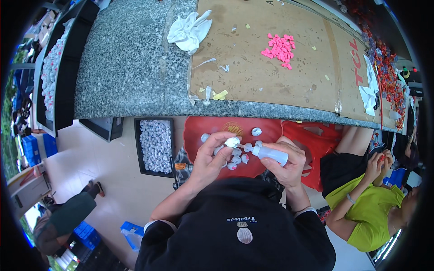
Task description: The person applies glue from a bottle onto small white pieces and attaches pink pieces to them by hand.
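My left hand (210, 156) pinches a small white rounded piece (232, 142) between thumb and fingers. Closed around a white squeeze bottle (274, 155), my right hand (289, 163) tilts it so the thin nozzle points left and meets, or nearly meets, the piece; contact is too small to tell. Beneath both hands lies a red tray (194, 131) on my lap. Several similar white rounded pieces (236, 159) rest in it, some with pink or red marks. One more white piece (257, 131) sits near the tray's far side.
Ahead is a granite table (126, 58) partly covered by cardboard (235, 67), bearing a pile of pink pieces (280, 49) and a white cloth (190, 31). A black crate (156, 147) full of small pieces stands at left. A person in a lime-green top (366, 217) sits at right, beside a red stool (312, 135).
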The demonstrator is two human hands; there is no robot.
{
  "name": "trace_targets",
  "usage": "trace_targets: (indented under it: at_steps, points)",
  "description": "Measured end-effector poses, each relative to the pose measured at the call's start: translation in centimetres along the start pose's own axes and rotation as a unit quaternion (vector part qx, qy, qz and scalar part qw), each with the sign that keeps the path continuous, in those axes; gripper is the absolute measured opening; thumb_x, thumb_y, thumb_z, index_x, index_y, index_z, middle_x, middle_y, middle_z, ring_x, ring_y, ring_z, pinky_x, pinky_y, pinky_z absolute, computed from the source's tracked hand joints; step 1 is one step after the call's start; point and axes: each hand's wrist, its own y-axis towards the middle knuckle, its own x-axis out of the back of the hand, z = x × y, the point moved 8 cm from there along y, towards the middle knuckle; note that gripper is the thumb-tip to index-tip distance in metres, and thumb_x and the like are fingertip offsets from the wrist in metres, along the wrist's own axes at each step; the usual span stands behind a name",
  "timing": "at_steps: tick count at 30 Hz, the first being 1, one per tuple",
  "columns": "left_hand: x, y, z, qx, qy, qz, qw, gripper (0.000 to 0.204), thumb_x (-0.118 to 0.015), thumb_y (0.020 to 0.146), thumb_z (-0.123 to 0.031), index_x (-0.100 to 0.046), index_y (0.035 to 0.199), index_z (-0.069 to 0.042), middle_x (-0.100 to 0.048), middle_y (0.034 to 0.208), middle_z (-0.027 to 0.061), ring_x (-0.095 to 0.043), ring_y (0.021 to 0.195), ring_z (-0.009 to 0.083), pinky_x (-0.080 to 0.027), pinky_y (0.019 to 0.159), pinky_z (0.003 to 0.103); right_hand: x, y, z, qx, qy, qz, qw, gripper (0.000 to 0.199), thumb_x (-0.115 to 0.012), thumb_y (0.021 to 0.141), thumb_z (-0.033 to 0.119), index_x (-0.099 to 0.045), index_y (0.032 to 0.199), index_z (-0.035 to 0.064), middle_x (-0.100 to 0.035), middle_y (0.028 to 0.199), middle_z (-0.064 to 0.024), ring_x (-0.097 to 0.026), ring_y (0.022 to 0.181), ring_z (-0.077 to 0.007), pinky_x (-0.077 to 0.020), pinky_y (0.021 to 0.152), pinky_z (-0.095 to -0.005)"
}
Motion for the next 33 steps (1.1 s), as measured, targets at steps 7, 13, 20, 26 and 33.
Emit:
trace_targets:
  at_steps: [7, 13, 20, 26, 33]
  points:
    - [0.1, 0.0, 0.1, 0.01, -0.017, -0.006, 1.0, 0.027, -0.051, 0.091, -0.011, -0.046, 0.117, -0.006, -0.058, 0.111, 0.0078, -0.045, 0.069, 0.001, -0.039, 0.056, 0.013, 0.3, -0.1, -0.4, -0.013, -0.016, -0.01, 1.0, 0.029, -0.075, 0.063, 0.005, -0.067, 0.089, -0.0025, -0.066, 0.074, -0.009, -0.052, 0.057, -0.0158, -0.0407, 0.051, -0.0269]
    - [0.2, 0.0, -0.1, 0.006, -0.001, -0.011, 1.0, 0.026, -0.052, 0.091, -0.012, -0.046, 0.116, -0.006, -0.058, 0.112, 0.0075, -0.044, 0.068, 0.0012, -0.039, 0.057, 0.013, 0.2, 0.0, -0.2, 0.008, -0.012, -0.013, 1.0, 0.03, -0.075, 0.062, 0.004, -0.066, 0.089, -0.0033, -0.064, 0.072, -0.0092, -0.051, 0.056, -0.0159, -0.0401, 0.05, -0.0264]
    - [0.1, -0.1, -0.5, 0.006, -0.014, -0.017, 1.0, 0.026, -0.052, 0.091, -0.01, -0.046, 0.116, -0.006, -0.058, 0.111, 0.0068, -0.043, 0.067, 0.0018, -0.039, 0.057, 0.014, 0.4, -0.3, -0.5, -0.016, -0.015, -0.007, 1.0, 0.031, -0.076, 0.061, 0.003, -0.066, 0.09, -0.0033, -0.064, 0.072, -0.0097, -0.052, 0.059, -0.0161, -0.0412, 0.053, -0.0262]
    - [0.4, -0.1, 0.0, 0.001, -0.024, -0.031, 0.999, 0.028, -0.053, 0.09, -0.009, -0.046, 0.116, -0.004, -0.059, 0.106, 0.0082, -0.042, 0.063, 0.0032, -0.035, 0.053, 0.018, 2.2, 2.8, 0.4, -0.005, 0.052, -0.086, 0.995, 0.041, -0.071, 0.064, -0.004, -0.059, 0.104, -0.0028, -0.063, 0.091, -0.0099, -0.058, 0.075, -0.0165, -0.045, 0.066, -0.0257]
    - [-0.4, -0.2, -0.5, 0.024, -0.042, -0.028, 0.998, 0.027, -0.051, 0.089, -0.004, -0.049, 0.116, -0.004, -0.056, 0.097, 0.0016, -0.05, 0.078, 0.0027, -0.043, 0.065, 0.017, 0.6, 10.8, -0.9, 0.032, -0.018, -0.126, 0.991, 0.028, -0.065, 0.074, 0.002, -0.059, 0.101, 0.0008, -0.061, 0.094, -0.0097, -0.06, 0.087, -0.0184, -0.0462, 0.075, -0.0279]
